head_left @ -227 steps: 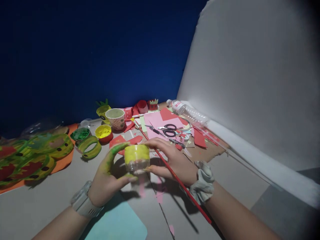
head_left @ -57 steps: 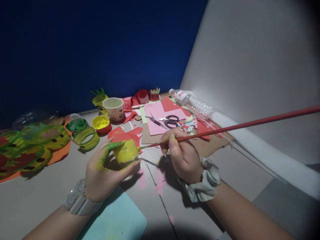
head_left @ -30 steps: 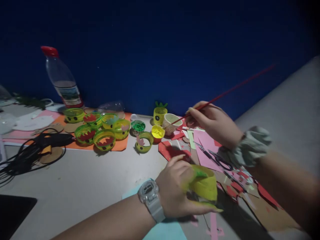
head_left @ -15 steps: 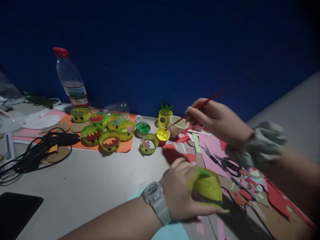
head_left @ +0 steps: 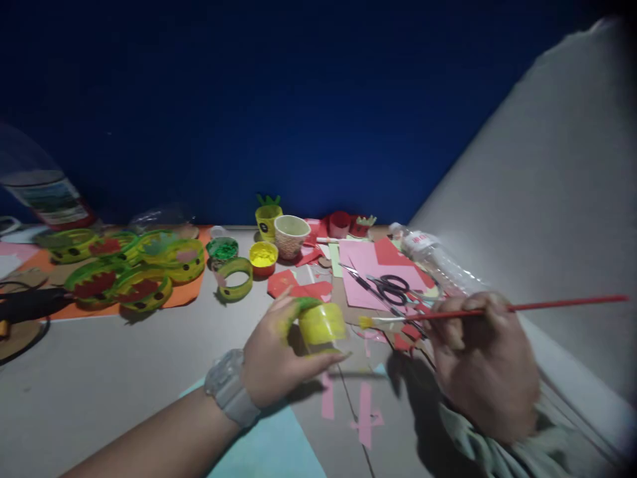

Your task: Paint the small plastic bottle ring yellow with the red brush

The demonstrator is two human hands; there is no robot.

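We're looking at the left hand point(head_left: 271, 358), curved around the yellow-painted clear plastic cup section point(head_left: 322, 325), thumb below and fingers above, with the piece tilted over the table point(head_left: 164, 372). And over on the right, the right hand point(head_left: 485, 368) has the red-handled paintbrush point(head_left: 562, 305) pinched firmly, its yellow-loaded bristles pointing at the cup section but a small gap short of it.

Here's our first worry: green paint sits on the left index finger, right up against that yellow coat. If the paint is wet, one slide of the fingertip could smear green across it. The grip itself looks risky to us too; the fingers press on the painted wall, so a slick patch might let the piece turn or slip.

Now watch the brush: too much push, and it could shove the light plastic about or leave a thick, streaky stroke. A drip would land near the pink tape strips point(head_left: 365, 415) below. That long handle sticks out far to the right, too, so a careless swing could catch the plastic bottle point(head_left: 442, 262). Reaching across to the yellow paint pot point(head_left: 263, 255), we'd fear a sleeve-level brush with the paper cup point(head_left: 292, 239) beside it.
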